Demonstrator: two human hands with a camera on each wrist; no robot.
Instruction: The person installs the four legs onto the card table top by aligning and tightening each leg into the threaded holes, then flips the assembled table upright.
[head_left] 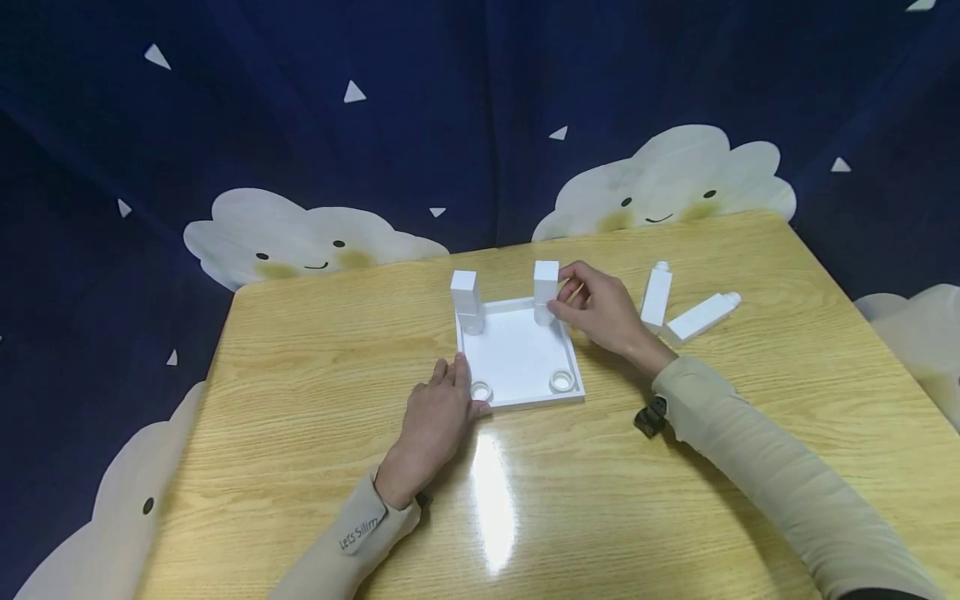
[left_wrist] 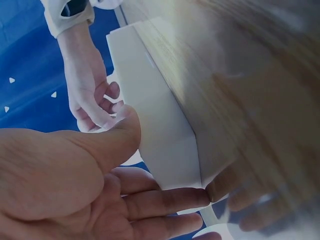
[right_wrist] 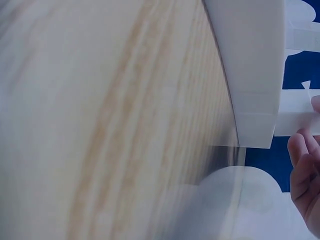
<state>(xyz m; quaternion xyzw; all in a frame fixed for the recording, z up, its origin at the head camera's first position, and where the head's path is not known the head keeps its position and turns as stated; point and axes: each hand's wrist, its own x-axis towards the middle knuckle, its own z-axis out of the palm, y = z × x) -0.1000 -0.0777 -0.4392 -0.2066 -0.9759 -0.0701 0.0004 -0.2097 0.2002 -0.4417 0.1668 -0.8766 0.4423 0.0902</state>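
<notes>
A white square board with a raised rim (head_left: pixel 517 354) lies on the wooden table. Threaded round sockets sit at its two near corners, and white square legs stand upright at the two far corners. My right hand (head_left: pixel 598 308) pinches the far right leg (head_left: pixel 546 283) between thumb and fingers. The far left leg (head_left: pixel 466 292) stands untouched. At the near left corner my left hand (head_left: pixel 438 412) holds the board, thumb on the near side and fingers along the left side. The left wrist view shows this thumb (left_wrist: pixel 117 137) against the board's outer wall (left_wrist: pixel 155 110).
Two loose white legs with threaded ends lie right of the board, one pointing away (head_left: pixel 657 296) and one slanted (head_left: pixel 701 318). Behind the wooden table (head_left: pixel 322 375) hangs a dark blue curtain (head_left: pixel 420 125) with cloud shapes. A black wrist device (head_left: pixel 651 417) hangs under the right sleeve.
</notes>
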